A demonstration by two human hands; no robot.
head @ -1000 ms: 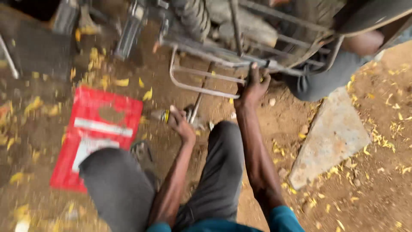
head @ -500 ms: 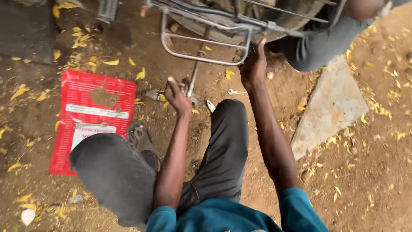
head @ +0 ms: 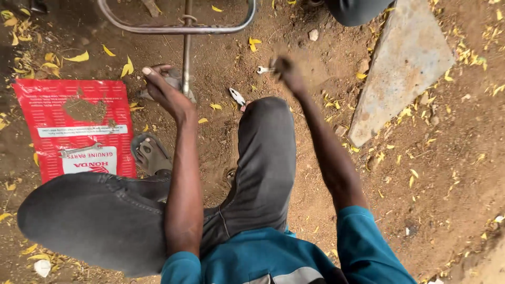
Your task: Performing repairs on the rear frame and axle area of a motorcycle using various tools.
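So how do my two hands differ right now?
The left hand is sharp and lies against the thin metal rod; the right hand is blurred, beside a small wrench on the dirt. The left hand sits left of the knee, the right hand just beyond it. Both are bare and stretched forward.

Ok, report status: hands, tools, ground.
Left hand on upright metal rod. Right hand, blurred, at small spanner on dirt. Pliers lie between.

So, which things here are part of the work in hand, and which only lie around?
In the work:
left hand at the upright metal rod
right hand, blurred, at the small spanner
bent metal frame

Lying about:
red flat packet with a spanner on it
pliers
stone slab
yellow leaves
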